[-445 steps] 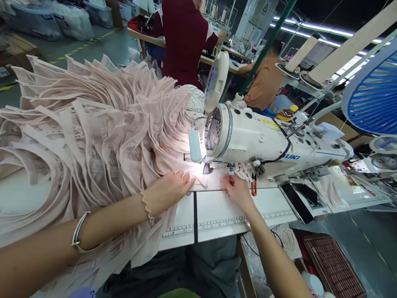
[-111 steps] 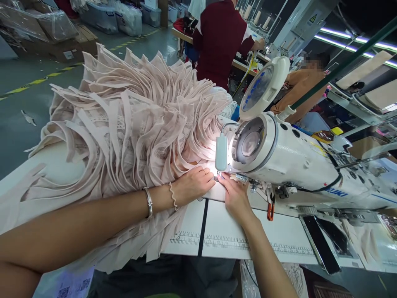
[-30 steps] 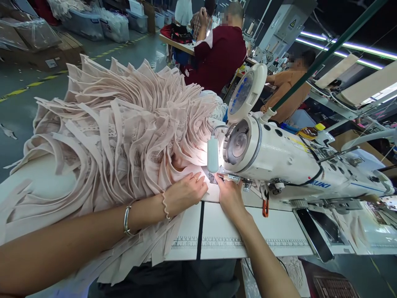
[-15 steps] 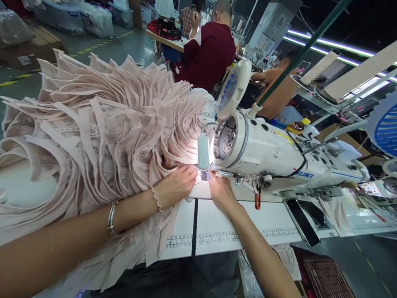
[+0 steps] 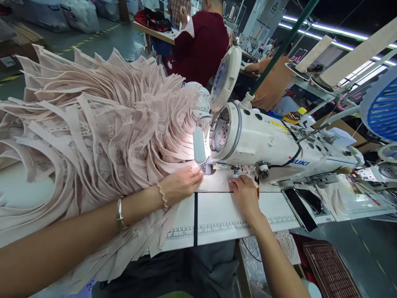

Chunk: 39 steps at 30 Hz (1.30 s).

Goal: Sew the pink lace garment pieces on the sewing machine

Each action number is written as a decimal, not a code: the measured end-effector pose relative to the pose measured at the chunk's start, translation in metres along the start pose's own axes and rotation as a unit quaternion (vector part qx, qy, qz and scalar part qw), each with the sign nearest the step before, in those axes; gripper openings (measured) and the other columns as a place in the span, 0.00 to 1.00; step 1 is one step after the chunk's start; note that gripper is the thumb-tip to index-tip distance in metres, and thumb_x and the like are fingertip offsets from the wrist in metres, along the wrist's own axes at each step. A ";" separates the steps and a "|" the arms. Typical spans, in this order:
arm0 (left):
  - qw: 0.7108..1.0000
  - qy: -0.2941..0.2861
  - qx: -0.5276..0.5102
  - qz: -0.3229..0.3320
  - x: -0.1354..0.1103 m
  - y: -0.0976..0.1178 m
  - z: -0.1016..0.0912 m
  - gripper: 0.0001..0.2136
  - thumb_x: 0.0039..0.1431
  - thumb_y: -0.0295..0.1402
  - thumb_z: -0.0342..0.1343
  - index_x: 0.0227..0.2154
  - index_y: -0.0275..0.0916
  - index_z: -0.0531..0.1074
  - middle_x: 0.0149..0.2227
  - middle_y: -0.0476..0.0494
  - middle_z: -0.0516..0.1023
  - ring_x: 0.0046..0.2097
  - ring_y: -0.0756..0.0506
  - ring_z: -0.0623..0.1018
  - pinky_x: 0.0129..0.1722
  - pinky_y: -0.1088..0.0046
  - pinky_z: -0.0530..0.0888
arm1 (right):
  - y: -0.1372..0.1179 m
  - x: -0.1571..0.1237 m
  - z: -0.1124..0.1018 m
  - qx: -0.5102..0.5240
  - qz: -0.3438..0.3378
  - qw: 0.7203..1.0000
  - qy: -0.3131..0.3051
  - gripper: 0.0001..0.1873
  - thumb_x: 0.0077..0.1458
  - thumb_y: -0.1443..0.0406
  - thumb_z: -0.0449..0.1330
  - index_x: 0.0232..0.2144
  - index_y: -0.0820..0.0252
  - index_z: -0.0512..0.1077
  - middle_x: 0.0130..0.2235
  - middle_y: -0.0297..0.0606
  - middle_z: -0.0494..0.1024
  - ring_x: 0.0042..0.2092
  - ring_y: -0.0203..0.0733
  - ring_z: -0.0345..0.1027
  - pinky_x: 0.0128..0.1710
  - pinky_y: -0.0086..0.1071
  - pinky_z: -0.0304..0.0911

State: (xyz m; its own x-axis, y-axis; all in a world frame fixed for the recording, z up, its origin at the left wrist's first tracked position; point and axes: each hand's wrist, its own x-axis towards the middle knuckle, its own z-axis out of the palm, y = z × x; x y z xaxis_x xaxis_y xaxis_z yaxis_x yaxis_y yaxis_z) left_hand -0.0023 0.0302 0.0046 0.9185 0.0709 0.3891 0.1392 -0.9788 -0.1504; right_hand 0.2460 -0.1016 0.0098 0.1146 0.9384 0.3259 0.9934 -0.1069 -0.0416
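My left hand (image 5: 183,182) is beside the needle area of a white sewing machine (image 5: 257,132), fingers pressed together. Whatever its fingertips hold is hidden. A large gathered heap of pale pink lace-and-mesh fabric pieces (image 5: 124,107) spreads to the left, under my left forearm. My right hand (image 5: 247,196) is on the machine bed (image 5: 214,184), below the machine arm, its thumb apart from the curled fingers. Nothing shows in its grasp. Orange-handled snips (image 5: 258,188), partly hidden, are just right of it. A small lamp (image 5: 199,145) lights the needle area.
A ruler strip (image 5: 217,227) runs along the table front. Two phones, including a black one (image 5: 300,209), lie to the right. A round magnifier (image 5: 226,78) and a blue fan (image 5: 380,109) stand around the machine. A person in a dark red shirt (image 5: 204,41) sits ahead.
My right hand has moved right, away from the needle, towards the snips. My left hand has shifted slightly right and stays by the needle. The camera view has shifted a little.
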 end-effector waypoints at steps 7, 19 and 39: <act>0.992 -0.014 0.118 0.053 0.008 0.072 0.009 0.15 0.66 0.22 0.48 0.52 0.19 0.72 0.48 0.19 0.78 0.46 0.30 0.81 0.36 0.55 0.77 | -0.028 0.023 0.015 0.012 -0.060 0.998 0.029 0.11 0.63 0.64 0.58 0.30 0.56 0.78 0.33 0.40 0.79 0.35 0.45 0.68 0.36 0.36 0.62; 0.992 -0.058 0.100 -0.038 0.001 0.029 0.006 0.17 0.67 0.19 0.41 0.52 0.16 0.70 0.51 0.19 0.76 0.53 0.35 0.78 0.50 0.57 0.73 | -0.052 0.012 0.011 -0.033 -0.156 0.984 0.082 0.12 0.67 0.70 0.51 0.36 0.61 0.74 0.31 0.40 0.73 0.36 0.44 0.65 0.39 0.34 0.62; 0.997 -0.036 0.028 -0.063 0.003 0.032 0.016 0.18 0.66 0.17 0.41 0.53 0.22 0.70 0.54 0.27 0.76 0.57 0.39 0.75 0.56 0.61 0.71 | -0.061 0.039 -0.002 -0.085 -0.007 0.987 -0.139 0.10 0.61 0.73 0.51 0.38 0.57 0.71 0.32 0.40 0.77 0.31 0.44 0.69 0.25 0.32 0.51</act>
State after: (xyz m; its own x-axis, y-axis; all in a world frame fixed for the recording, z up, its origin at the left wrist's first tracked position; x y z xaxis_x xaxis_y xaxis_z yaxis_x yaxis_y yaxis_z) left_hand 0.0105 0.0019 -0.0136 0.9160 0.2089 0.3426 0.2743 -0.9492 -0.1545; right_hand 0.1896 -0.0588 0.0271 0.1184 0.9915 0.0532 0.9839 -0.1243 0.1284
